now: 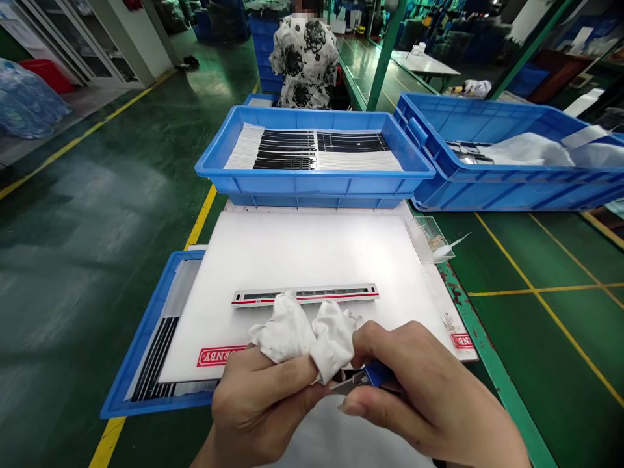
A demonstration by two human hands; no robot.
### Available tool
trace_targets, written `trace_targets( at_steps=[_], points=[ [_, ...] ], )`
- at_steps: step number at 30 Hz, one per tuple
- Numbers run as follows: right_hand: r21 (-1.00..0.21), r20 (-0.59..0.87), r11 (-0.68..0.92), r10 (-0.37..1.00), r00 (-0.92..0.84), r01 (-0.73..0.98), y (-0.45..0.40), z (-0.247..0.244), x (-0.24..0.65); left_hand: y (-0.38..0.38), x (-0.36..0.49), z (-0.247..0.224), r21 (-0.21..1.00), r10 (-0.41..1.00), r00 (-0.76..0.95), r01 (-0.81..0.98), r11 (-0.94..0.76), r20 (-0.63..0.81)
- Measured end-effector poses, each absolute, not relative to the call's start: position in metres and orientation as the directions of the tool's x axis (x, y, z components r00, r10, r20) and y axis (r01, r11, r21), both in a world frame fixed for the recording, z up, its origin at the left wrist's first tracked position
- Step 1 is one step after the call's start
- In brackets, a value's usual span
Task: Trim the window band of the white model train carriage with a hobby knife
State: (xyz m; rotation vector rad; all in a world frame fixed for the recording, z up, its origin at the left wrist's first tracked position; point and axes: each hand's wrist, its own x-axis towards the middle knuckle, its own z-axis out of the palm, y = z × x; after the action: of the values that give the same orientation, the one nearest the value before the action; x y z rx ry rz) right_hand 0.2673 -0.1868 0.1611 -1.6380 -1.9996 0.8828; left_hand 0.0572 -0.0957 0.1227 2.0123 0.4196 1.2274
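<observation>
My left hand (266,403) is closed on a bunched white cloth (287,328), at the near edge of a white board. Beside it, my right hand (414,390) grips a utility knife (377,376) with a blue handle and a metal blade. The blade points left and meets the cloth and my left fingertips. Part of the cloth covers the area near the blade tip, so the exact contact is hidden. Just beyond the cloth, a white model train carriage (305,296) with a red stripe and dark windows lies lengthwise on the white board (312,247).
A blue tray (312,182) with rows of black and white strips stands behind the board. To the right is another blue bin (526,185); a lower blue tray (158,403) sits at left. A clear plastic box (431,237) is at the board's right edge. A person (306,62) sits ahead.
</observation>
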Motion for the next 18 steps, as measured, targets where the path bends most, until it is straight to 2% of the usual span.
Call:
trace_targets(
  at_steps=[6,12,18],
  points=[
    [-0.704,-0.044,0.05,0.993,-0.114,0.709,-0.191,0.162,0.255,-0.098,0.056,0.117,0.78,0.635,0.483,-0.193,-0.595,0.604],
    [-0.715,0.039,0.189,0.972,-0.232,0.673,-0.184,0.16,0.256,-0.1,0.054,0.114,0.786,0.641,0.48,-0.199,-0.586,0.599],
    [-0.713,0.067,0.21,0.97,-0.234,0.669,-0.182,0.16,0.256,-0.101,0.052,0.112,0.804,0.643,0.498,-0.234,-0.547,0.582]
  ],
)
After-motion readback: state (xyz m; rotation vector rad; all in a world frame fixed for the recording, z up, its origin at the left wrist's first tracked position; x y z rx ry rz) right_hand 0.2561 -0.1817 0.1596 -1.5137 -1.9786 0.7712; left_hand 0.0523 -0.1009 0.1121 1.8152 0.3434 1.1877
